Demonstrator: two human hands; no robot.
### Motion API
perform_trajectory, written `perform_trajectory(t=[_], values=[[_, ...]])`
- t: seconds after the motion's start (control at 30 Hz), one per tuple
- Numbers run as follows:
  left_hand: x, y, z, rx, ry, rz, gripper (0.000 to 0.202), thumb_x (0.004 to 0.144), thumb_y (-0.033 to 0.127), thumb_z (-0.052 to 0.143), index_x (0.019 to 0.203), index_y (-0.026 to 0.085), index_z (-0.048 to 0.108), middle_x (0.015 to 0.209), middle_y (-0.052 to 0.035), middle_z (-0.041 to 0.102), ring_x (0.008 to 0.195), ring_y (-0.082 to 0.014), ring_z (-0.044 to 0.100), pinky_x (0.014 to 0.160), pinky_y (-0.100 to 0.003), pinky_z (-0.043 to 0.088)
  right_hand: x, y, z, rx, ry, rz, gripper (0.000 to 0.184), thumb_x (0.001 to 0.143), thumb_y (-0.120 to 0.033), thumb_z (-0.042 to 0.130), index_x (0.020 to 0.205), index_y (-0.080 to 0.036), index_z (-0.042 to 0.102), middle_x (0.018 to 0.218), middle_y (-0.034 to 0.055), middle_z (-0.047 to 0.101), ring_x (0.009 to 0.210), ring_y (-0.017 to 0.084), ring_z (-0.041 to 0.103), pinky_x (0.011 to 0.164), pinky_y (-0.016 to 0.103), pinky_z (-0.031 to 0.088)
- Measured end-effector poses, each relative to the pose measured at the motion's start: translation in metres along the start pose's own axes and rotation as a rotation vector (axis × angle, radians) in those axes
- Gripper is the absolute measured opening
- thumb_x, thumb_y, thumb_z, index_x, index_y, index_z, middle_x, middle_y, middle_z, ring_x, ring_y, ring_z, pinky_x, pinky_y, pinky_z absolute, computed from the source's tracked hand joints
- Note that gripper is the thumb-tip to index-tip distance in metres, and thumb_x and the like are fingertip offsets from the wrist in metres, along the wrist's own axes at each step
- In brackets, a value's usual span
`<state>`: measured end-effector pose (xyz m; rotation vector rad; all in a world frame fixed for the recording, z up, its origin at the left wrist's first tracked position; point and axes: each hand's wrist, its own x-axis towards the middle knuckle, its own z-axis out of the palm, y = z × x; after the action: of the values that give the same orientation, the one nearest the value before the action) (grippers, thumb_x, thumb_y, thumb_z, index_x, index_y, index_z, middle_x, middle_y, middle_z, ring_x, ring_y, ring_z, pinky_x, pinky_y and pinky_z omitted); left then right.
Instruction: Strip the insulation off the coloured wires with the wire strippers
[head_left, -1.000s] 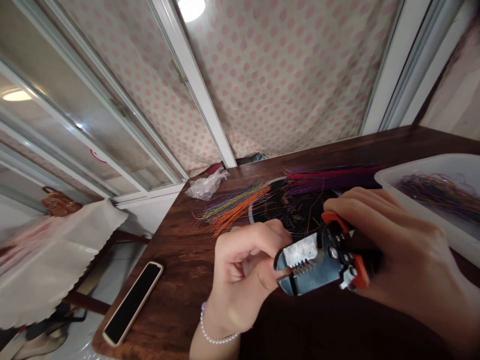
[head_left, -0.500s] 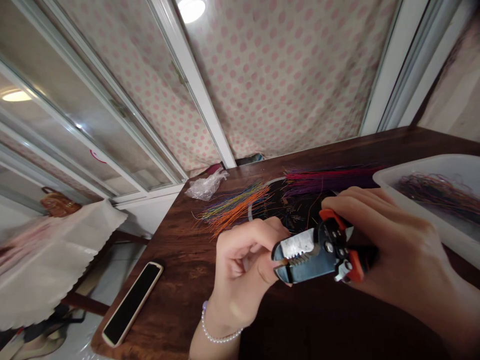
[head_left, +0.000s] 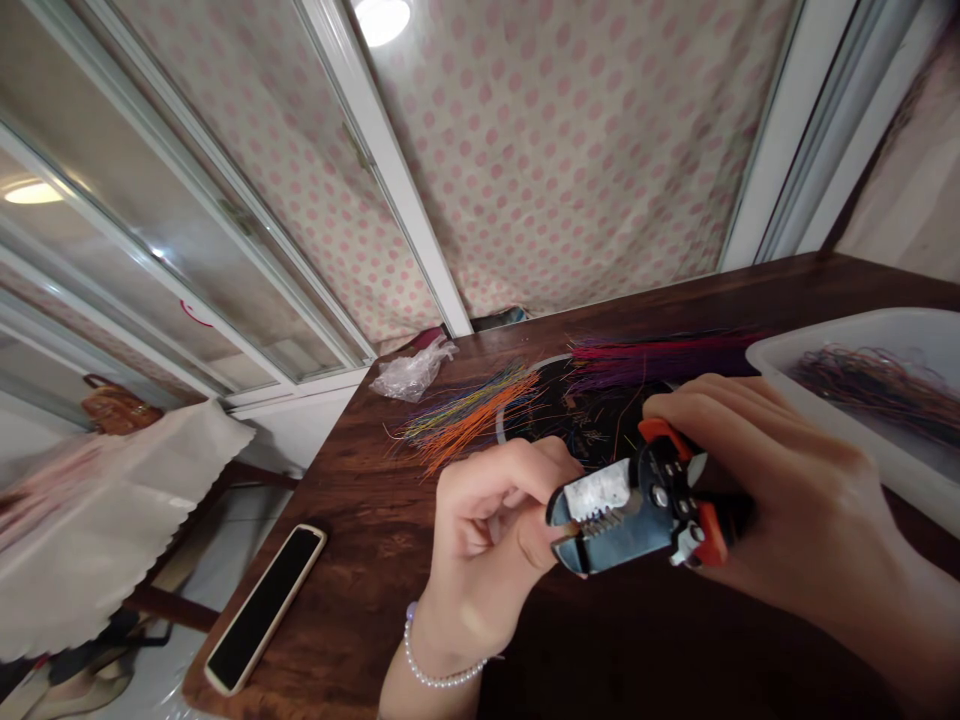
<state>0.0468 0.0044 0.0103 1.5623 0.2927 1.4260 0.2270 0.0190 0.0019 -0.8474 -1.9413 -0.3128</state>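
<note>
My right hand (head_left: 780, 500) is wrapped round the handles of a wire stripper (head_left: 630, 512) with a grey-blue head and orange grips. Its jaws point left and stand slightly apart. My left hand (head_left: 487, 535), with a pearl bracelet at the wrist, is pinched closed right at the jaws; a thin orange wire end shows between the jaws there. Behind the hands a fan of orange and mixed-colour wires (head_left: 469, 412) lies on the dark wooden table (head_left: 360, 540), beside a bundle of red and purple wires (head_left: 660, 355).
A white plastic tub (head_left: 892, 455) holding tangled wires stands at the right. A phone (head_left: 264, 606) lies face up near the table's left edge. A crumpled clear bag (head_left: 412, 370) sits at the far corner. A dark round mat (head_left: 570, 410) lies under the wires. Polka-dot fabric hangs behind.
The stripper shifted slightly left and up, then its jaws parted a little. Both hands stayed close together in nearly the same place.
</note>
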Motion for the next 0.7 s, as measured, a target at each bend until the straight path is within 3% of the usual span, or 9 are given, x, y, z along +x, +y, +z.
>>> perform_trajectory(t=[0.4, 0.7], values=[[0.0003, 0.0002, -0.0030, 0.023, -0.017, 0.018, 0.021, 0.093, 0.028, 0.061, 0.076, 0.018, 0.055, 0.063, 0.0013, 0.044, 0.062, -0.0118, 0.040, 0.055, -0.026, 0.031, -0.0004, -0.0003, -0.0021, 0.009, -0.004, 0.013, 0.022, 0.074, -0.011, 0.047, 0.092, -0.025, 0.043, 0.063, -0.0016, 0.057, 0.062, 0.020, 0.059, 0.058, 0.033, 0.045], [-0.0011, 0.0060, -0.0057, 0.099, -0.016, 0.020, 0.014, 0.090, 0.016, 0.063, 0.077, 0.019, 0.057, 0.064, 0.0015, 0.045, 0.062, -0.0123, 0.042, 0.057, -0.026, 0.035, 0.0007, -0.0028, -0.0011, -0.002, -0.018, 0.015, 0.029, 0.070, -0.010, 0.047, 0.094, -0.026, 0.043, 0.065, -0.0008, 0.057, 0.061, 0.021, 0.058, 0.057, 0.035, 0.045]])
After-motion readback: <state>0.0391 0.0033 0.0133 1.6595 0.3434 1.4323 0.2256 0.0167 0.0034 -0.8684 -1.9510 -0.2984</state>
